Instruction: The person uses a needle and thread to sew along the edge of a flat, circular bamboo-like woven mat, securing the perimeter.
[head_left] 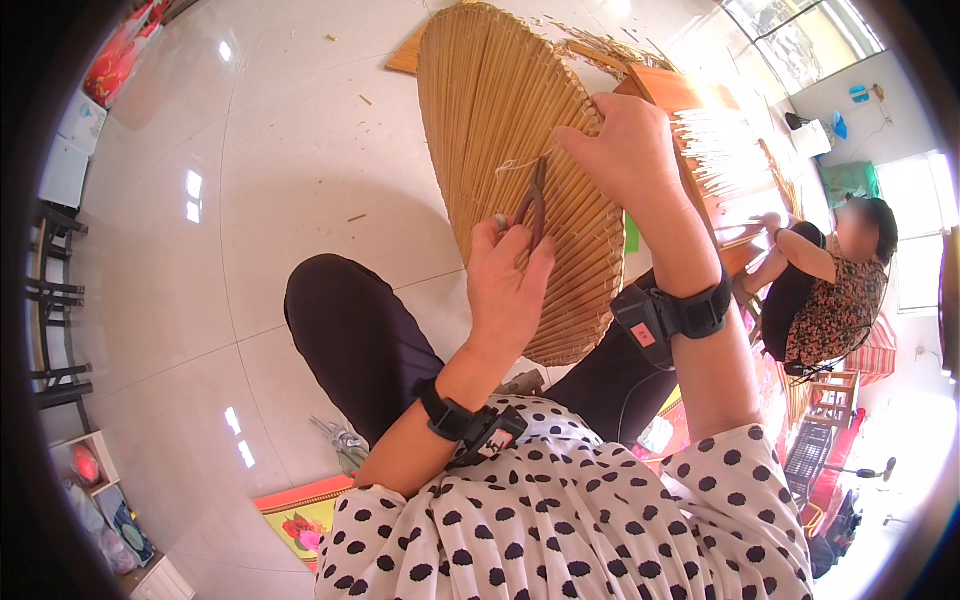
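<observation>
A large oval fan (480, 110) of tan, stalk-like ribs with a stitched rim stands tilted over my lap. My left hand (508, 275) is closed round dark scissors (537, 200), whose tips point away from me across the fan's face. Close to the scissor tips, a loose white thread (515, 165) lies against the ribs. My right hand (630, 150) grips the fan's right rim, its thumb and fingertips at the edge; the fingers behind the fan are hidden.
At right, a wooden board (660, 90) carries a row of pale thin sticks (725, 150). A seated person (830, 290) reaches toward it. Loose stalks (610, 50) lie beyond the fan. Dark stools (55, 300) line the left side; a colourful printed sheet (300, 515) lies beside my left leg.
</observation>
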